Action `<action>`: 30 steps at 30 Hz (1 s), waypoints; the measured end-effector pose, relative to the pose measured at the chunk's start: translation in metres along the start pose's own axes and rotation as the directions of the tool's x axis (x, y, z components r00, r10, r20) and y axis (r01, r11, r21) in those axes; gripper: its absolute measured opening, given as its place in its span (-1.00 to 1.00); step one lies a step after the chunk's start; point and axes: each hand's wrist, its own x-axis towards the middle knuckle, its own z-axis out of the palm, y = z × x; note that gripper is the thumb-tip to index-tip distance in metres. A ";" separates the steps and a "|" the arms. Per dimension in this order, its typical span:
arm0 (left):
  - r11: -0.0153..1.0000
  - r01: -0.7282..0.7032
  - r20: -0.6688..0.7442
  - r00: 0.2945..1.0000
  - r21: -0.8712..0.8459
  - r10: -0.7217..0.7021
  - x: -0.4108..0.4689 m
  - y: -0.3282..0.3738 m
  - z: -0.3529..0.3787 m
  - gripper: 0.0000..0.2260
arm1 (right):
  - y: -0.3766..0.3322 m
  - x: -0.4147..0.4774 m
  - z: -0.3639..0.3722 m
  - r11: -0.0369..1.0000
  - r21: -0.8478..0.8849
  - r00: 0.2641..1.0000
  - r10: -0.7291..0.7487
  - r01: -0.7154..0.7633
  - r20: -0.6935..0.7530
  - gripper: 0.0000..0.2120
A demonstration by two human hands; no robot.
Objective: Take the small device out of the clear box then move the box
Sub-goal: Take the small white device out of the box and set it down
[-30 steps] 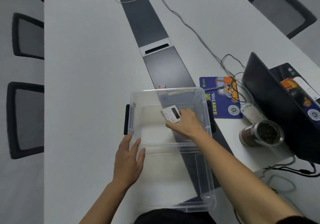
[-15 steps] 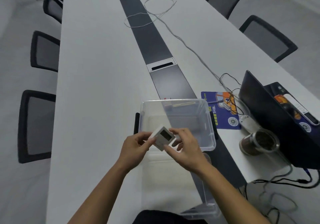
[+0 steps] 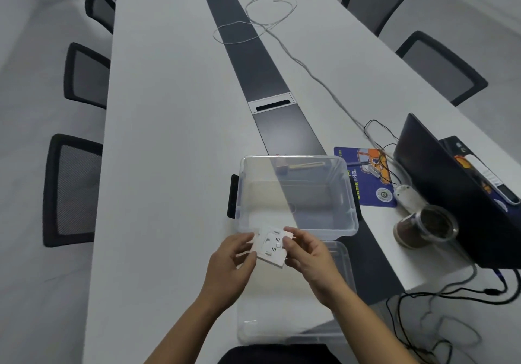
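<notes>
The small white device [image 3: 272,246] is out of the box, held above the table just in front of the box's near wall. Its back side with slots and a small button faces up. My left hand [image 3: 229,268] pinches its left edge and my right hand [image 3: 310,262] pinches its right edge. The clear box [image 3: 349,194] stands open on the white table, over the dark centre strip, with black latches on its sides. Nothing shows inside it. Its clear lid [image 3: 342,276] lies flat on the table under my hands.
To the right of the box lie a blue mouse pad [image 3: 369,191], a white mouse [image 3: 406,194], a glass jar [image 3: 425,228] with dark contents and an open laptop [image 3: 439,189] with tangled cables. A white cable [image 3: 315,76] runs up the table. Chairs line both sides.
My right hand lifted the device out of the box and brought it toward me. My left hand left the box rim and took the device too. The device was turned back side up.
</notes>
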 end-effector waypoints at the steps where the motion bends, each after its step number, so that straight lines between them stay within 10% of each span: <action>1: 0.997 0.063 -0.015 0.998 -0.039 -0.064 -0.002 0.000 0.002 -0.70 | 0.001 -0.003 0.002 1.000 0.005 1.000 -0.009 0.009 0.003 -0.73; 30: 0.957 0.245 -0.091 0.961 -0.157 -0.261 -0.028 -0.001 0.000 -0.90 | 0.010 -0.024 0.011 0.982 -0.154 0.993 -0.099 0.107 0.060 -0.70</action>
